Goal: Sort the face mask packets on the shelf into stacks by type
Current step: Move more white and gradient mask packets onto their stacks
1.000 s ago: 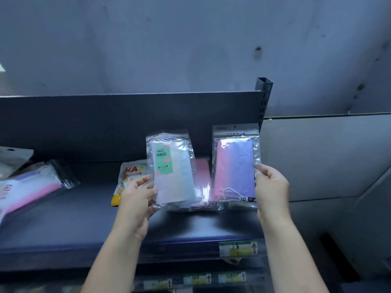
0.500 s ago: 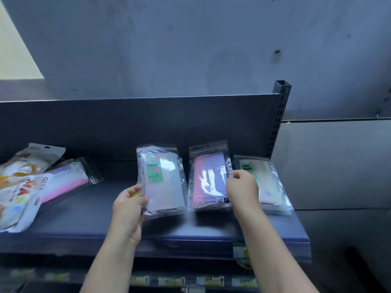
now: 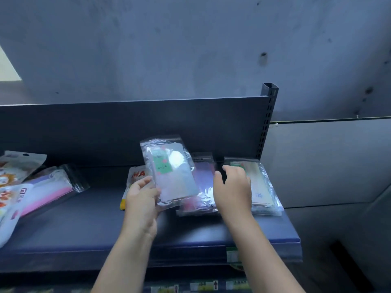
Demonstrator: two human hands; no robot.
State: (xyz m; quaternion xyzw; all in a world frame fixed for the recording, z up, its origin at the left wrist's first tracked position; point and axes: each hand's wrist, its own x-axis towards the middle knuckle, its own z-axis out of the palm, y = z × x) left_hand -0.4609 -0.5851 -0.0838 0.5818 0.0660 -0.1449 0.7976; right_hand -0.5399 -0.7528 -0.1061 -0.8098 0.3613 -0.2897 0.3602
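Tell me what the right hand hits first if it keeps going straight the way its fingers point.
Most likely the back panel of the shelf. The right hand is open and empty, fingers pointing up and away between the pink-purple packet and the clear packet stack. It may brush their top edges first; depth is unclear.

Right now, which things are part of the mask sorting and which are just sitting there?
Part of the job:
- green-label packet, held by the left hand
- pink-purple packet, lying flat
- right-end packet, beside the open right hand
- packets at left

Just there:
- shelf
- price tags
- wall
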